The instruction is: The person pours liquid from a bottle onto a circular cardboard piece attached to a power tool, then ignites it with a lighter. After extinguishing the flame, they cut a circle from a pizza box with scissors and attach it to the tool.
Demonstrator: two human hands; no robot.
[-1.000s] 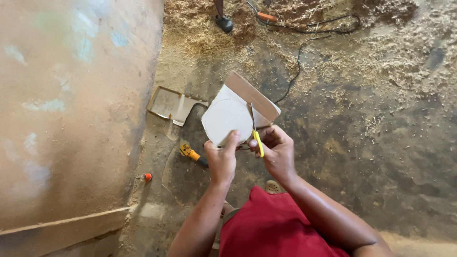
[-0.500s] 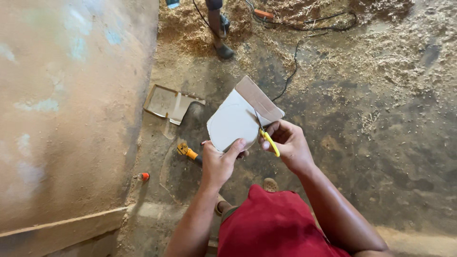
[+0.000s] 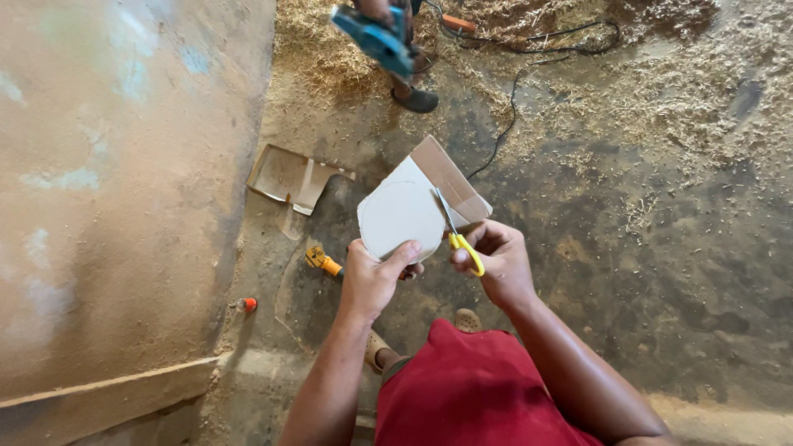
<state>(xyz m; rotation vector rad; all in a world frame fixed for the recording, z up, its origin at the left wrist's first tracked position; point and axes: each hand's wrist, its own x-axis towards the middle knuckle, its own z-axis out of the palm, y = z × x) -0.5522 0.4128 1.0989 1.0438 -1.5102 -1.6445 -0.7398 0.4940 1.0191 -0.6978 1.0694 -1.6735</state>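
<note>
My left hand (image 3: 373, 279) pinches the lower edge of a piece of cardboard (image 3: 405, 216), white on the side facing me with a brown flap at its upper right. My right hand (image 3: 496, 260) grips yellow-handled scissors (image 3: 457, 232), whose blades lie across the cardboard's right side, along a rounded outline. Both hands are raised in front of me above the dirt floor. My red garment (image 3: 475, 388) fills the bottom of the view.
A rough plastered wall (image 3: 116, 165) rises on the left. On the floor lie a cardboard offcut (image 3: 293, 176), a yellow-handled tool (image 3: 322, 262) and a small orange object (image 3: 246, 304). Another person's foot (image 3: 415, 99) and blue power tool (image 3: 376, 37) are at the top, near a black cable (image 3: 512, 107) and sawdust.
The cardboard has been turned slightly and the scissors have moved along its right edge. Another person with a blue tool has stepped into view at the top.
</note>
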